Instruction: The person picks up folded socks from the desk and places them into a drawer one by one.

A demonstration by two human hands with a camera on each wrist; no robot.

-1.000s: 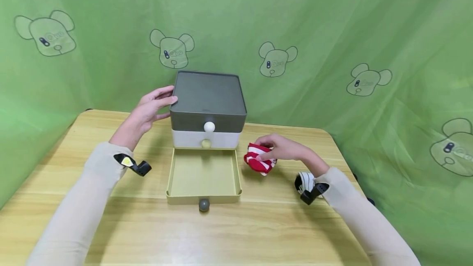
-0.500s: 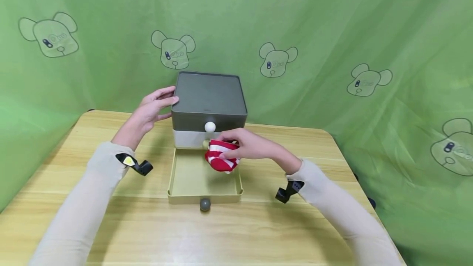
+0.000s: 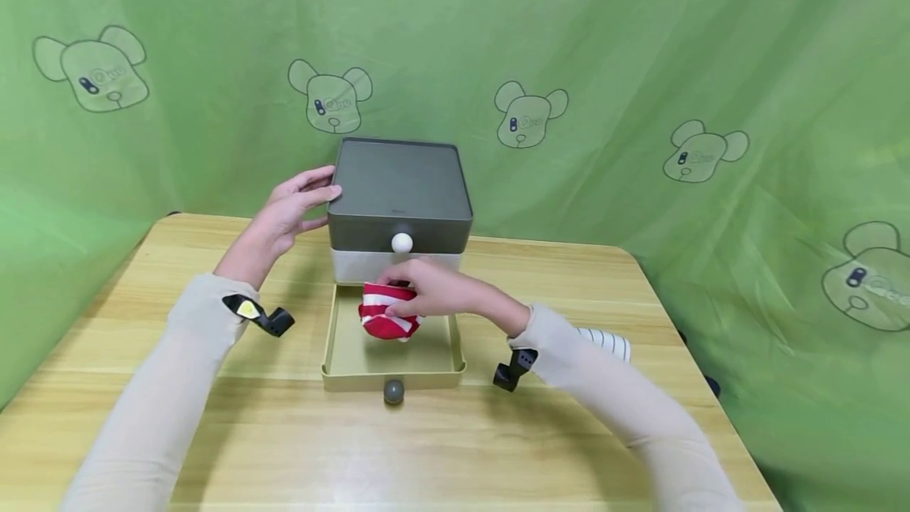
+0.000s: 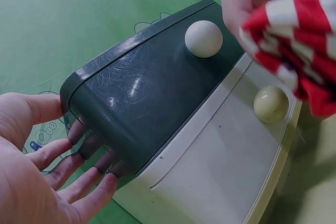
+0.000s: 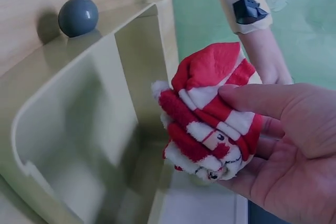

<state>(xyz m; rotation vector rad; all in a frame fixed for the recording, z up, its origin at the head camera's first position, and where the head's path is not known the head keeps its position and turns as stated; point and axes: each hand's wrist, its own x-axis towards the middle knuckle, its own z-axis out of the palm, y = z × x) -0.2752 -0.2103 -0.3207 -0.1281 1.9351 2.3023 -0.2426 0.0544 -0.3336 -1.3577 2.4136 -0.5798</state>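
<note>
A small drawer cabinet (image 3: pixel 401 180) stands on the table, dark grey on top, white in the middle. Its cream bottom drawer (image 3: pixel 426 379) is pulled out, with a grey round knob (image 3: pixel 393 392). My left hand (image 3: pixel 277 216) rests against the cabinet's left side, fingers fairly straight and thumb at the top edge; the left wrist view shows the fingertips touching the dark corner (image 4: pixel 100 103). Over the drawer, my right hand (image 3: pixel 437 291) pinches a rolled-up red-and-white striped sock (image 3: pixel 384 313) between thumb and fingers. A small face pattern and fuzzy edge show on the sock (image 5: pixel 210 114).
A white roll (image 3: pixel 607 342) with dark stripes lies on the table to the right, partly behind my right sleeve. White (image 3: pixel 401 242) and cream knobs (image 4: pixel 271 104) stick out from the upper drawers. A green curtain (image 3: pixel 455 38) hangs behind the table (image 3: pixel 284 433).
My right hand has carried the striped sock leftward from beside the cabinet to above the open drawer. My left hand has stayed at the cabinet's side.
</note>
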